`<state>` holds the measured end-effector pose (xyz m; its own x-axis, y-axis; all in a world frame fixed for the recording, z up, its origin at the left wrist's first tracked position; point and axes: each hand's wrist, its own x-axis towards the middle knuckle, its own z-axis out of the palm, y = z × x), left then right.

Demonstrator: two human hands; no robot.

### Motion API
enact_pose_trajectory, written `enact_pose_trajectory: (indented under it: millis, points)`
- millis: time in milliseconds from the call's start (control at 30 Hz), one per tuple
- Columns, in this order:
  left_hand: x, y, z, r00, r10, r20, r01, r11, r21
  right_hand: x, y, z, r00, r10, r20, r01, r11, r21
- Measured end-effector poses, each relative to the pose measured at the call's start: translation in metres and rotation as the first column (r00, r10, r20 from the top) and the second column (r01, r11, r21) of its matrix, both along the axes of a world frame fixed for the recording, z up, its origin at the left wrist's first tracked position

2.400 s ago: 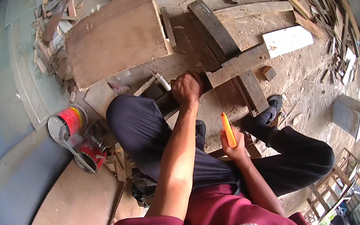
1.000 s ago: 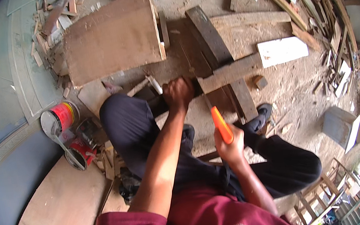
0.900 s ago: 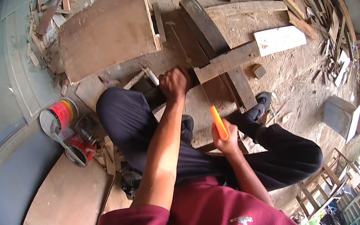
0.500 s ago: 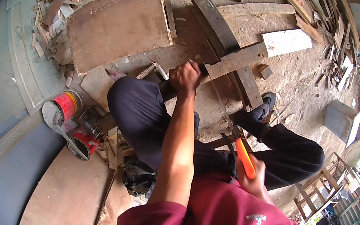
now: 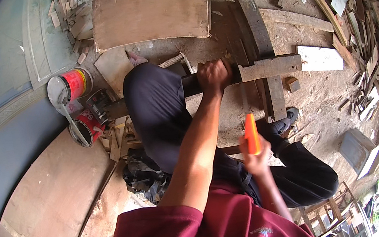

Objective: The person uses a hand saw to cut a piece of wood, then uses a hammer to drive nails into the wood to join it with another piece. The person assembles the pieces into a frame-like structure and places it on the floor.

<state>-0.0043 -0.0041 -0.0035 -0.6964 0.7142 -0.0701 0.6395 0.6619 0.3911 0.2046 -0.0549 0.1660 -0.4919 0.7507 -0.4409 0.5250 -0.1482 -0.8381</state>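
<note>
My left hand (image 5: 214, 76) is closed around a wooden beam (image 5: 270, 67), which runs from beside my left knee toward the right. Its right part rests across a thicker, dark timber (image 5: 255, 30). Below the beam, my right hand (image 5: 258, 158) grips the orange handle of a handsaw (image 5: 251, 134). The handle points up toward the beam, close to where a dark stretch of the wood meets a paler one. Motion smears the saw's blade, so its contact with the wood cannot be made out.
A large wooden panel (image 5: 149, 11) lies ahead. Paint cans (image 5: 77, 83) stand at the left, near a curved board (image 5: 55, 202). Wood scraps (image 5: 369, 57) are heaped at the right, past a white board (image 5: 321, 57). A small block (image 5: 292, 84) sits beside the timber.
My right hand has pushed the saw forward, toward the beam. The left hand keeps its hold on the wood. The whole view has shifted, with the beam now farther right.
</note>
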Motion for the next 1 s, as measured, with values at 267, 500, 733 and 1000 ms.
enact_pose_trajectory:
  millis: [267,500,733,1000]
  points:
    - [0.007,0.007,0.005,0.997,0.058,0.053,-0.057,0.998,-0.017,0.02,-0.011,0.001,0.993,-0.099,0.07,0.091,0.989,0.113]
    - [0.004,0.005,0.0,0.999,0.036,0.034,-0.033,0.997,-0.067,-0.017,0.006,0.049,0.948,-0.069,0.31,0.033,0.992,0.12]
    - [0.008,0.001,-0.004,0.997,0.017,-0.077,-0.015,0.999,0.037,-0.034,0.028,0.067,0.966,-0.06,0.25,0.057,0.998,0.02]
    - [0.009,0.0,-0.008,0.991,0.042,-0.129,-0.03,0.995,0.1,-0.046,-0.012,0.039,0.998,0.068,0.016,-0.069,0.997,0.041]
